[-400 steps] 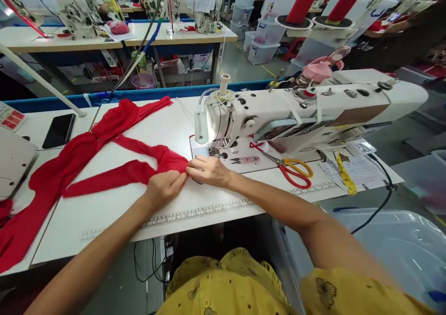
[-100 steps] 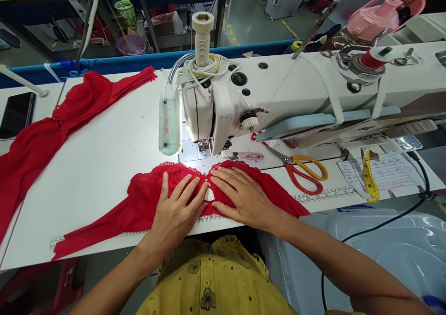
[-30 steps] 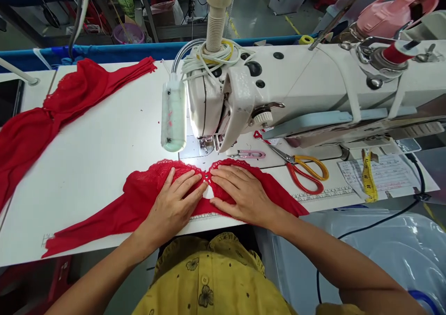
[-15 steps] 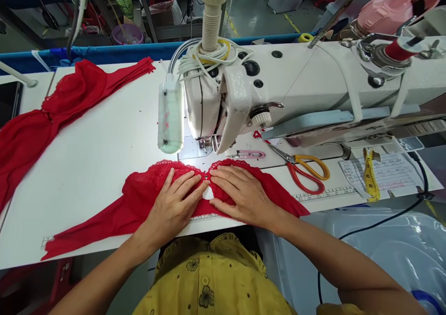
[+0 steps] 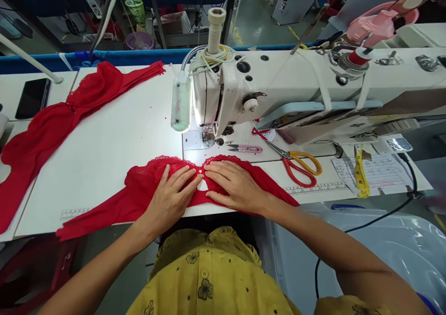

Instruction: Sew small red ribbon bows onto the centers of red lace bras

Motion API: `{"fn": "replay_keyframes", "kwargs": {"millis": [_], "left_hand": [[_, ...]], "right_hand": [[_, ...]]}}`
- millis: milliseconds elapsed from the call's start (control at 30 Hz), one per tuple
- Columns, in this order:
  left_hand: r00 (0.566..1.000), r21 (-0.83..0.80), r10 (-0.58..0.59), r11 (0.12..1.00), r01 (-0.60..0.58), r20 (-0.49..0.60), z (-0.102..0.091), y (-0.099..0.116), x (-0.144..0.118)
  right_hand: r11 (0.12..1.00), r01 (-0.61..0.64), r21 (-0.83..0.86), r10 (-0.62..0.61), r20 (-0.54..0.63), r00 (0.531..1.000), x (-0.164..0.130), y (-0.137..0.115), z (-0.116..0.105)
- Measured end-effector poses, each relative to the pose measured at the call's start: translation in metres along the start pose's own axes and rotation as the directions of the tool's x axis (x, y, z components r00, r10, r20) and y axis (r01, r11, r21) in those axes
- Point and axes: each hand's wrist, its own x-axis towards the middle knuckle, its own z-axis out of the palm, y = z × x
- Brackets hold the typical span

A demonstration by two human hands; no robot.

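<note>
Red lace garment [image 5: 146, 187]: spread flat at front edge of white surface [image 5: 104, 152], before sewing machine [image 5: 278, 96]; scalloped top edge, sheer wings, left tip overhanging edge. Centre partly hidden under hands. Left hand [image 5: 170, 199], right hand [image 5: 233, 187]: open-palmed, fingers extended, pressing fabric, gripping nothing.

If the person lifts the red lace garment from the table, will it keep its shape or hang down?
The red lace garment would probably go limp: its left end already droops over the table edge. It looks thin and sheer, so likely light. The left hand and right hand press it flat, which suggests it shifts or puckers easily.
</note>
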Motion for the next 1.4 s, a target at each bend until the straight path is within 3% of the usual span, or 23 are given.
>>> {"fn": "replay_keyframes", "kwargs": {"millis": [367, 1400], "left_hand": [[0.998, 0.002, -0.057, 0.998, 0.057, 0.029, -0.0025, 0.0028, -0.0094], [0.996, -0.070, -0.077, 0.995, 0.075, -0.038, -0.0012, 0.0009, -0.0110]], "right_hand": [[0.999, 0.011, 0.038, -0.011, -0.014, 1.000, -0.0022, -0.0024, 0.0044], [0.999, 0.027, 0.043, -0.025, -0.039, 0.999, -0.0003, -0.0034, -0.0008]]}}
